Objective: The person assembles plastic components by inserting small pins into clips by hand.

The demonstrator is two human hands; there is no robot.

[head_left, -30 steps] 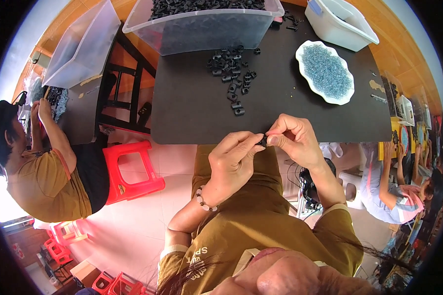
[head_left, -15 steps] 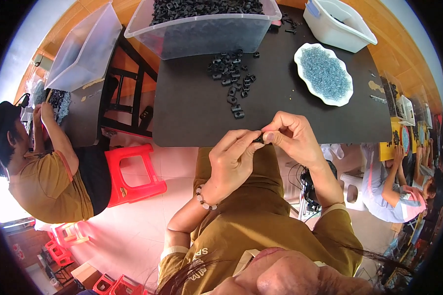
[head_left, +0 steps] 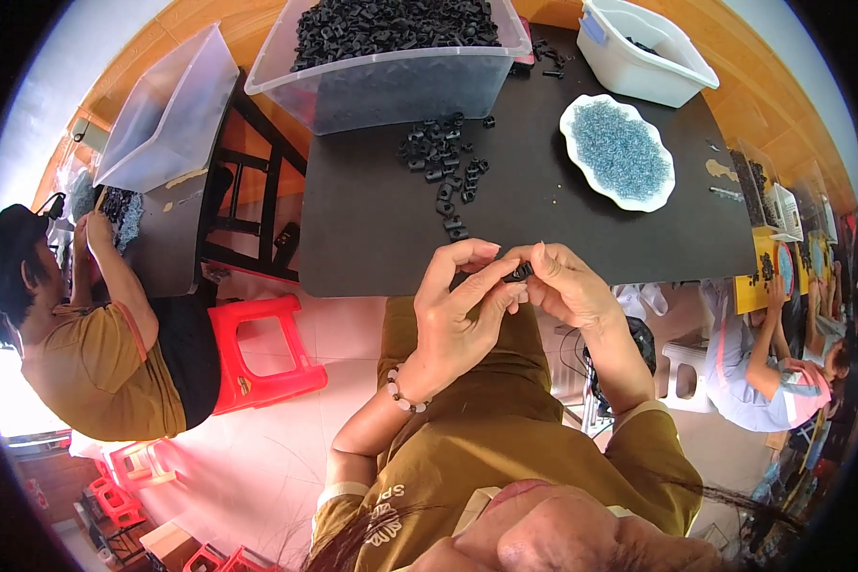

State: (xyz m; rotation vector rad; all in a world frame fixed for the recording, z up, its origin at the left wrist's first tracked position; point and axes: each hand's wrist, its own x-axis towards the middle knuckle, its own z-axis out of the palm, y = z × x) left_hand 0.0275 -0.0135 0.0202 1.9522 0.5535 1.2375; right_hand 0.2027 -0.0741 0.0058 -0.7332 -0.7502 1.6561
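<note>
My left hand [head_left: 456, 310] and my right hand [head_left: 574, 288] meet at the table's near edge, fingertips closed around one small black plastic piece [head_left: 519, 273]. The left thumb and index finger pinch it from one side while the right fingers hold the other; its finer shape is partly covered. Just beyond my hands, loose black plastic pieces [head_left: 436, 157] trail across the dark table [head_left: 372, 229]. To the far right lies a white scalloped plate [head_left: 643, 203] heaped with tiny clear bluish pieces [head_left: 623, 151].
A large clear bin [head_left: 405, 95] full of black pieces stands at the back, beside a white tub [head_left: 653, 78]. On the left, a person [head_left: 100, 353] works at another table near a red stool [head_left: 257, 353]. More people [head_left: 763, 372] work at the right.
My fingers have shifted around the black piece, leaving more of it showing. My left index finger has lifted and the right-hand fingers have turned. The view has tilted slightly.
</note>
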